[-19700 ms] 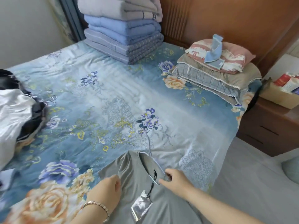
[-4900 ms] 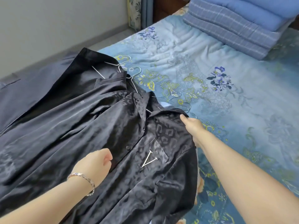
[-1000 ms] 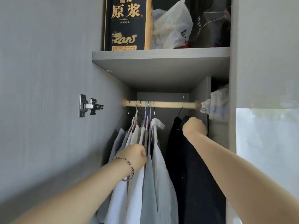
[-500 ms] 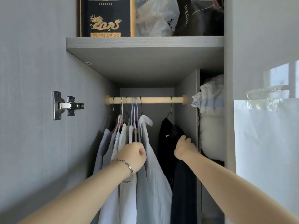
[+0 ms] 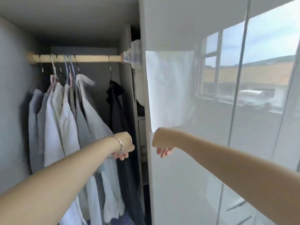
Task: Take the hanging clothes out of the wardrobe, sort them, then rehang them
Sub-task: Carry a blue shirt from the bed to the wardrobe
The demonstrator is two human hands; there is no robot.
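Note:
Inside the open wardrobe a wooden rail (image 5: 90, 58) carries several pale shirts (image 5: 68, 120) on hangers, bunched at the left. One dark garment (image 5: 117, 111) hangs alone at the rail's right end. My left hand (image 5: 124, 146), with a bracelet on the wrist, is low in front of the gap between the outermost white shirt and the dark garment. Its fingers hang loosely curled and hold nothing I can see. My right hand (image 5: 162, 144) is in front of the glossy door, fingers drooping and empty.
The shut glossy wardrobe door (image 5: 186, 184) fills the right half and mirrors a window. A white sheet (image 5: 170, 88) is stuck on it. Folded pale cloth (image 5: 135, 57) lies in a narrow side compartment behind the door's edge. The wardrobe's grey wall (image 5: 11, 111) bounds the left.
Both hands have let go of the hung clothes and dropped lower. The right hand has swung out of the wardrobe to the front of the door. My view has turned right.

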